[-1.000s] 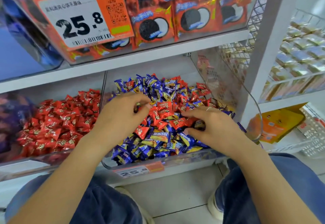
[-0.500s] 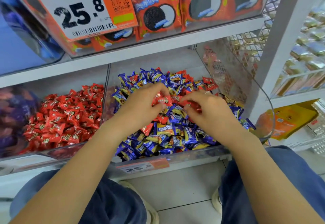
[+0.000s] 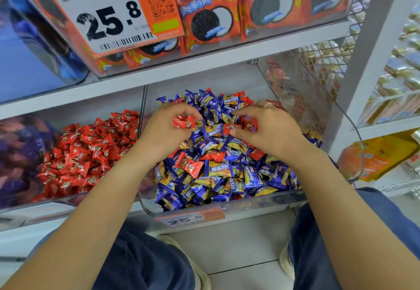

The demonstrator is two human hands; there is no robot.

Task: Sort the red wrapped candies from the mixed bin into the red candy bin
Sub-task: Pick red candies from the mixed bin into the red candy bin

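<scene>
A clear mixed bin [image 3: 227, 201] on the lower shelf holds a heap of blue and red wrapped candies. My left hand [image 3: 166, 130] is over the heap's upper left and pinches a red wrapped candy [image 3: 184, 122] between curled fingers and thumb. My right hand [image 3: 270, 130] lies over the upper right of the heap, its fingers curled round red candies [image 3: 250, 126]. To the left stands the red candy bin [image 3: 68, 200], filled with red wrapped candies [image 3: 91, 151]. More red candies [image 3: 189, 165] lie loose among the blue ones in front of my hands.
A shelf edge [image 3: 204, 62] runs just above the bins, carrying a bin of orange cookie packs [image 3: 216, 19] with a 25.8 price card [image 3: 113, 16]. A wire mesh divider [image 3: 318, 73] and white upright post [image 3: 368, 51] close the right side. My knees are below.
Both hands moved up toward the back of the mixed heap. My left hand now holds a red candy lifted clear of the pile; my right hand gathered red candies.
</scene>
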